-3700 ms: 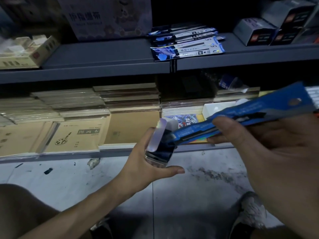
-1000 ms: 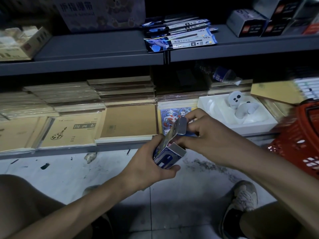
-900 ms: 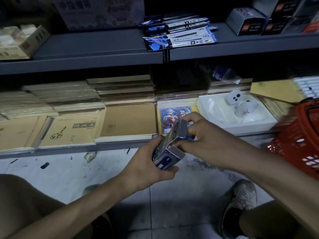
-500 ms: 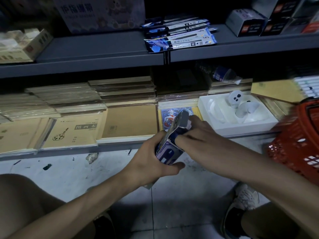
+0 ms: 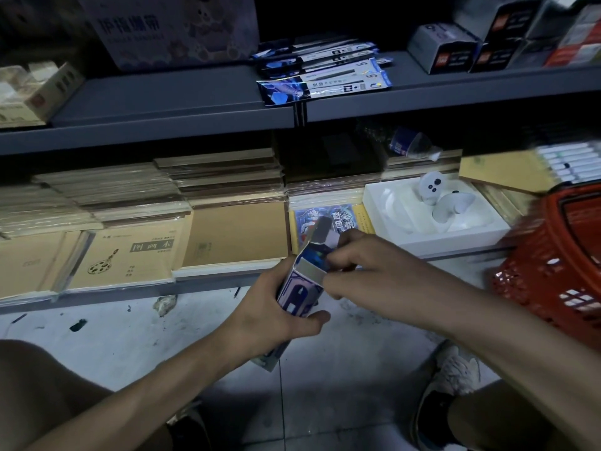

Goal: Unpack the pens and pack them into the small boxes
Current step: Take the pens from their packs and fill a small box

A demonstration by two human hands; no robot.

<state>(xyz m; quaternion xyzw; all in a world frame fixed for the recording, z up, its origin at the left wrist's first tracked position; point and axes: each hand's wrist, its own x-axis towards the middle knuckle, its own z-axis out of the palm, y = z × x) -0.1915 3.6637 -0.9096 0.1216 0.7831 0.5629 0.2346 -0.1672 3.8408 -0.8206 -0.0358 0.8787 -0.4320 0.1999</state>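
A small blue-and-white box stands tilted in the middle of the view, its top flap raised. My left hand grips the box around its lower half, thumb across the front. My right hand is at the open mouth of the box, its curled fingers on the top edge; what they pinch is hidden. A stack of packaged pens in blue-and-white sleeves lies on the upper grey shelf.
A red plastic basket stands at the right. The lower shelf holds stacks of brown notebooks and a white tray with white controllers. Grey boxes sit on the upper shelf at right. My knees and shoes are below.
The long blue pen pack my right hand held 3.7 s ago is gone. My right hand has come to the box mouth and stays there; the box has shifted slightly.
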